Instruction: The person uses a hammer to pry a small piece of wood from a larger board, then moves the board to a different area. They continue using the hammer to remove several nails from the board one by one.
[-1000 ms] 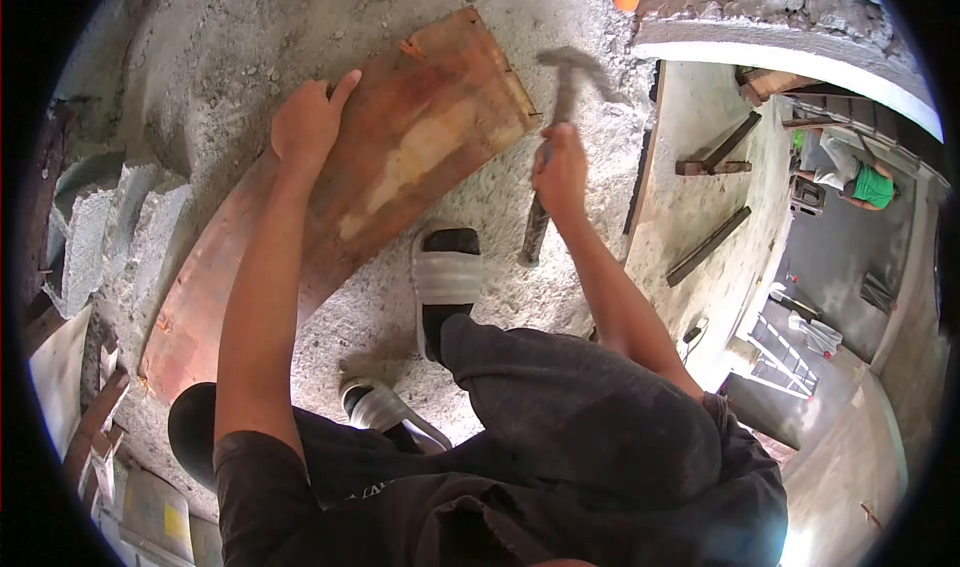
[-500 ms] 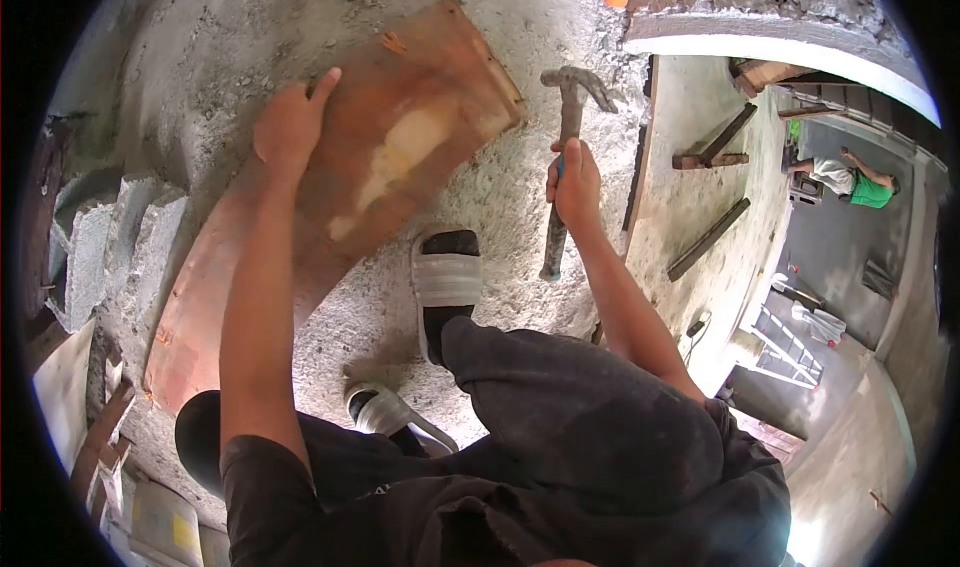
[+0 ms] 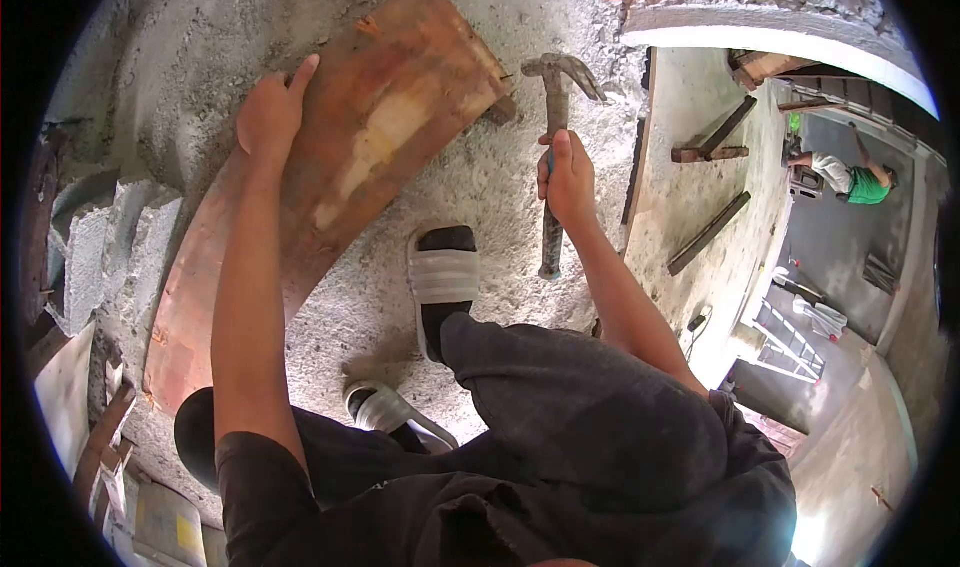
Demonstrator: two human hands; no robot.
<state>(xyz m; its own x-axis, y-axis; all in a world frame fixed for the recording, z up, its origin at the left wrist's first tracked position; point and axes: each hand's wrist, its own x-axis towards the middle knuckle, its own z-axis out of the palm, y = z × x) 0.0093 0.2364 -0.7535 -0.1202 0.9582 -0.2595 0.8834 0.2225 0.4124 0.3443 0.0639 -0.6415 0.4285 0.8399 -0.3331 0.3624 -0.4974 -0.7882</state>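
While our left hand (image 3: 272, 117) holds the board (image 3: 375, 152) by its left edge — thumb stretched out, the other fingers bent and partly hidden — our right hand (image 3: 573, 185) wraps fully round the handle of the hammer (image 3: 556, 112). We have the hammer's head near the board's end, apart from it; the board lies aslant over the rough floor (image 3: 530, 182), beyond our sandals (image 3: 444, 277).

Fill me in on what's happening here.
A person's left hand holds one long edge of a long, reddish-brown wooden board. Their right hand grips a grey, metal-headed claw hammer by its handle, its head beside the board's end and not touching it. In the background is another person in a green top.
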